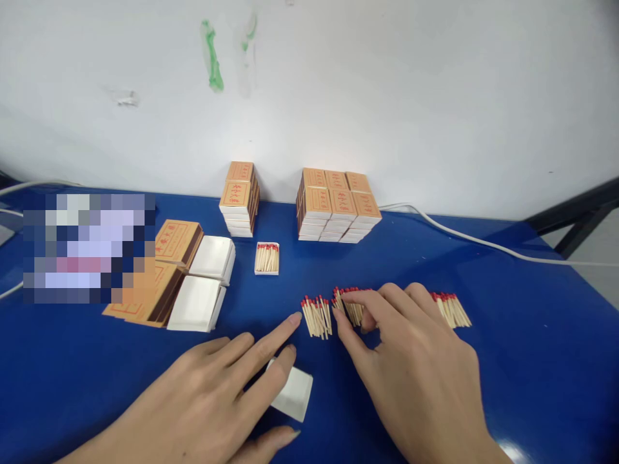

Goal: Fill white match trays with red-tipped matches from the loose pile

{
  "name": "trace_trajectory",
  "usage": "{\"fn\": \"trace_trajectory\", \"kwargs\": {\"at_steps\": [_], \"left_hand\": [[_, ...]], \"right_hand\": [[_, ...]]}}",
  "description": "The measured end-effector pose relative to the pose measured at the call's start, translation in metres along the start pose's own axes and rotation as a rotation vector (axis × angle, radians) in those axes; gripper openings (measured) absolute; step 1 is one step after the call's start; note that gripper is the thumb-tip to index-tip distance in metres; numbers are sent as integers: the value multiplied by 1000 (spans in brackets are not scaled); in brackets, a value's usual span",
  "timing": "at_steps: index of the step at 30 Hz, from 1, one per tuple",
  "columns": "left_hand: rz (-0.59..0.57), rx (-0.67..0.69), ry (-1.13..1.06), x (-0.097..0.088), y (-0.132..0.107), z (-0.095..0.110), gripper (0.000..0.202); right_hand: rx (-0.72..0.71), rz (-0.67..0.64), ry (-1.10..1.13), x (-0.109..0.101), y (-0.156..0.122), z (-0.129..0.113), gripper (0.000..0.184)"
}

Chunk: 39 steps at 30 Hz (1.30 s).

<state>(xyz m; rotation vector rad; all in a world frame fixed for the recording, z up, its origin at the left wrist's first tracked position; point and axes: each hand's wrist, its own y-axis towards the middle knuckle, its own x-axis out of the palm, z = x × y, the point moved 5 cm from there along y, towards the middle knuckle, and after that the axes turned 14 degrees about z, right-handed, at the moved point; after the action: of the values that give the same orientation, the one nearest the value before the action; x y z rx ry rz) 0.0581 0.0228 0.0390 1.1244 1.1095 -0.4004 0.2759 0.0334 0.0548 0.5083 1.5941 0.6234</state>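
Note:
My left hand (pixel 213 393) is open, fingers stretched out. Its index fingertip is beside a small loose group of red-headed matches (pixel 316 317). Under its other fingers lies a white matchbox tray (pixel 296 394), partly covered. My right hand (pixel 411 354) is curled over a row of matches (pixel 355 312), thumb and index fingertip closed around several at the row's left end. More matches (pixel 452 309) stick out past its far side; the middle of the row is hidden by the hand. Behind the hands stands a matchbox tray filled with matches (pixel 267 259).
Stacked matchboxes (pixel 239 196) and a wider stack of matchboxes (pixel 338 205) stand by the wall. To the left are white trays (pixel 191 303), flat orange matchbox sleeves (pixel 145 296) and a blurred-out object (pixel 91 248). A white cable (pixel 464 235) crosses the blue table (pixel 532 361).

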Motion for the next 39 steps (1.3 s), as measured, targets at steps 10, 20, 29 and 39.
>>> {"fn": "trace_trajectory", "kwargs": {"at_steps": [10, 20, 29, 39], "left_hand": [[7, 7, -3, 0, 1, 0, 46], [1, 0, 1, 1, 1, 0, 45], [7, 13, 7, 0, -1, 1, 46], [20, 22, 24, 1, 0, -1, 46]], "right_hand": [[-8, -3, 11, -1, -1, -1, 28], [-14, -15, 4, -1, -1, -2, 25], [-16, -9, 22, -2, 0, -2, 27], [6, -18, 15, 1, 0, -2, 24]]}}
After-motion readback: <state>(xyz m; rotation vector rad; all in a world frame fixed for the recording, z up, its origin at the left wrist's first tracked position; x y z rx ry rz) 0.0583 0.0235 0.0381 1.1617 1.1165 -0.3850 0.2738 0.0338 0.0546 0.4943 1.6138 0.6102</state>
